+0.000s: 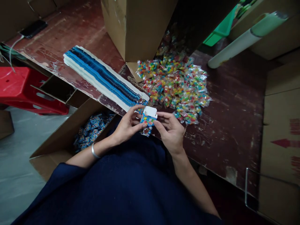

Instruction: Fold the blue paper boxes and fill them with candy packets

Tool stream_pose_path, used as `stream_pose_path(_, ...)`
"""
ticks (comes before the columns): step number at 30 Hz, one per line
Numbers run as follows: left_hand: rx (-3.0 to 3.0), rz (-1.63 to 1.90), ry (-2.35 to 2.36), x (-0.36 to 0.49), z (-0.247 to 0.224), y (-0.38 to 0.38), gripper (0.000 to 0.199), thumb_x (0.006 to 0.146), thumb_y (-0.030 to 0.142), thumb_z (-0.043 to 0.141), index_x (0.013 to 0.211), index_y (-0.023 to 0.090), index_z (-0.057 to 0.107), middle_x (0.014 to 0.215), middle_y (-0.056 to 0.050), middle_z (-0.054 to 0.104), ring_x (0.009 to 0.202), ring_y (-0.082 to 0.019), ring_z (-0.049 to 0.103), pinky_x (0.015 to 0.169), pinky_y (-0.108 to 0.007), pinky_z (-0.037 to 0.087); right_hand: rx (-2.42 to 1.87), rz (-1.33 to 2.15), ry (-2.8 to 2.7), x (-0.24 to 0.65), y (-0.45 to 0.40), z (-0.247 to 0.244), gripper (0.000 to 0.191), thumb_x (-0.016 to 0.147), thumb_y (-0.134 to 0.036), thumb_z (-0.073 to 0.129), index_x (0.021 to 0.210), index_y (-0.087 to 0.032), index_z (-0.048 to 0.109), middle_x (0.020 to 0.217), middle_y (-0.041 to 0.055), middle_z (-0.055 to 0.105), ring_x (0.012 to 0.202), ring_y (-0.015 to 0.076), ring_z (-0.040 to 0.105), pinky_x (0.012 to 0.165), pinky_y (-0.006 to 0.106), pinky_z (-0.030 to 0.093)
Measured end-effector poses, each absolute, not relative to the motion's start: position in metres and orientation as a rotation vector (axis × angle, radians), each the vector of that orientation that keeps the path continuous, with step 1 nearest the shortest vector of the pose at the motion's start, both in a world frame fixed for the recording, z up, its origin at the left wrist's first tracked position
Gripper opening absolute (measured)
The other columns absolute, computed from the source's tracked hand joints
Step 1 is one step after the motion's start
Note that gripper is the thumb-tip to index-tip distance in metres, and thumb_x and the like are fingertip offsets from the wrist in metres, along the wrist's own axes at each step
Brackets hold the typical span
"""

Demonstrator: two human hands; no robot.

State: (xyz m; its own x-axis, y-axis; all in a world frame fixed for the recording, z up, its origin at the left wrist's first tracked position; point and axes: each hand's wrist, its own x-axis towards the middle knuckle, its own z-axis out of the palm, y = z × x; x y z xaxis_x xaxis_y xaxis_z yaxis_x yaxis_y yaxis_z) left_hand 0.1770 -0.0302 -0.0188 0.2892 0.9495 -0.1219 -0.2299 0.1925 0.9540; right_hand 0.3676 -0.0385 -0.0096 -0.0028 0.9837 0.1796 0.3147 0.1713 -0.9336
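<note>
Between my two hands is a small blue printed candy box (148,120) with its white top flap raised. My left hand (129,124) grips its left side, thumb on the printed front. On the right side, my right hand (170,129) pinches the box near the top with thumb and fingers. Just beyond, a long row of flat folded boxes (105,79) in blue and white lies on the table. Clear bags of colourful candies (175,87) are heaped past my right hand.
A carton (56,134) at lower left holds several blue packets (93,128). A tall cardboard box (145,28) stands on the red-brown table (225,125). Around it are a white tube (234,47), green basket (221,29), red stool (21,84) and phone (34,28).
</note>
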Motion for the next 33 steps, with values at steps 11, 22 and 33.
stream_pose_path(11,1.033,0.956,0.825,0.181,-0.02,-0.031,0.048,0.075,0.043,0.09,0.104,0.019,0.06,0.097,-0.001,0.063,0.078,-0.011,0.064,0.069,-0.022,0.056,-1.242,0.91,-1.312,0.356,-0.042,-0.021,0.019,0.09,-0.039,0.077,0.089,-0.023,0.066,0.106,0.0062,0.077,0.092,0.0211,0.076,0.08,0.034,0.064)
stream_pose_path(22,1.125,0.992,0.879,0.172,-0.017,-0.035,0.044,0.082,0.026,0.083,0.115,0.022,0.055,0.099,-0.001,0.063,0.089,-0.014,0.067,0.078,-0.025,0.059,-1.289,1.203,-1.264,0.359,-0.029,-0.005,0.027,0.078,-0.045,0.087,0.084,-0.023,0.073,0.084,0.0023,0.075,0.073,0.0177,0.07,0.064,0.03,0.059)
stream_pose_path(33,1.162,0.958,0.809,0.162,-0.019,-0.034,0.034,0.089,0.03,0.078,0.119,0.02,0.068,0.11,-0.007,0.072,0.096,-0.018,0.071,0.085,-0.029,0.061,-1.205,1.185,-1.456,0.362,-0.019,-0.001,0.027,0.088,-0.041,0.08,0.071,-0.022,0.073,0.09,0.0041,0.077,0.081,0.0187,0.072,0.075,0.033,0.059)
